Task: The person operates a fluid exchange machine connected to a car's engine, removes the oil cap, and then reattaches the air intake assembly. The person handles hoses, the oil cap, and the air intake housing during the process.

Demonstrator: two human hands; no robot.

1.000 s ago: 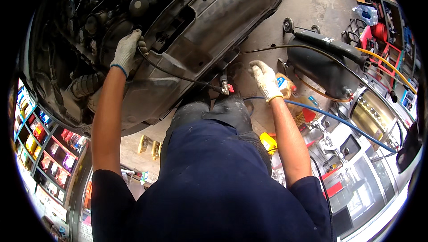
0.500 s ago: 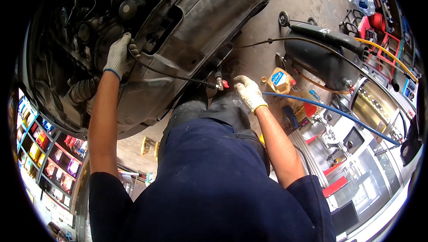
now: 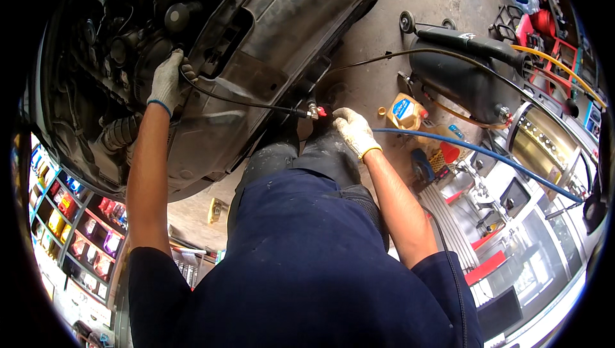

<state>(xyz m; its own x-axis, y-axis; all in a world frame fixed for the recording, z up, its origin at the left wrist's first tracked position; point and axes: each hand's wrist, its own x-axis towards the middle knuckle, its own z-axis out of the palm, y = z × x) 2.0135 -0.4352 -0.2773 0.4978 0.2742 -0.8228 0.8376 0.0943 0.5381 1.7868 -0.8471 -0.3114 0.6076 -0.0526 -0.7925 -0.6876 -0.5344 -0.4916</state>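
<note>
Your left hand, upper left, curls around the thin black hose | your right hand, middle, is half curled; can't tell if it holds anything | hose runs toward the red tap, middle | car fills upper left

Wears a navy short-sleeved shirt with tiny pale specks. Past the shirt's hem, shows dark trousers, smudged whitish. Past the shirt's sleeves, has a whitish left glove, blue-edged, and a whitish right glove, yellow-edged.
</note>
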